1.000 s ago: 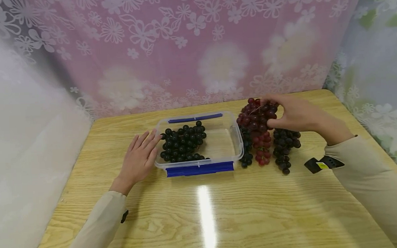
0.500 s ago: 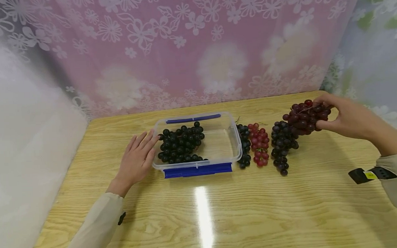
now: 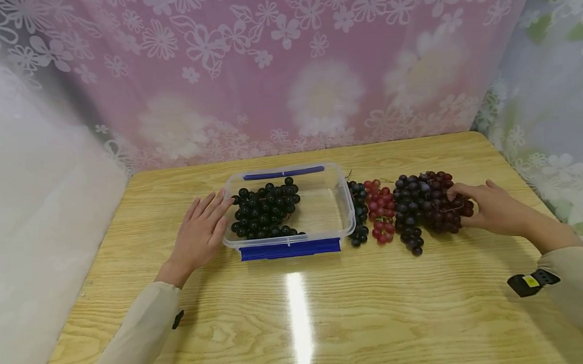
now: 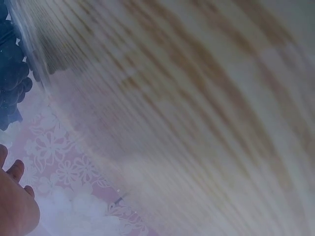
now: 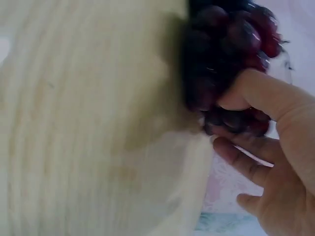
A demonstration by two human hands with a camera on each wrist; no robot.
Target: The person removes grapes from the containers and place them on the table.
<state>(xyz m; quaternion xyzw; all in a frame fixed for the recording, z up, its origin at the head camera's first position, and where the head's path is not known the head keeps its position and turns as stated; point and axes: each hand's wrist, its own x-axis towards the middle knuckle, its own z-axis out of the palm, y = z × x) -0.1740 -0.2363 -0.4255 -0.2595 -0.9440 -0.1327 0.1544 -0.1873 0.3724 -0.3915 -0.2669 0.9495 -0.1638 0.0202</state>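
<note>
In the head view, the right hand [image 3: 496, 209] covers the right end of the dark red grape bunch [image 3: 439, 211], whose border with the purple-black bunch [image 3: 410, 194] is hard to trace. The clear container [image 3: 321, 207] partly hides the blue-black bunch [image 3: 359, 201]. The yellow label [image 3: 530, 281] is too small to read. The frame cuts off both the left sleeve [image 3: 137, 332] and right sleeve [image 3: 574, 284]. The left wrist view blurs the worktop [image 3: 248, 312] and crops the left hand [image 3: 198, 236]. The right wrist view crops the dark red grape bunch at the top.
</note>
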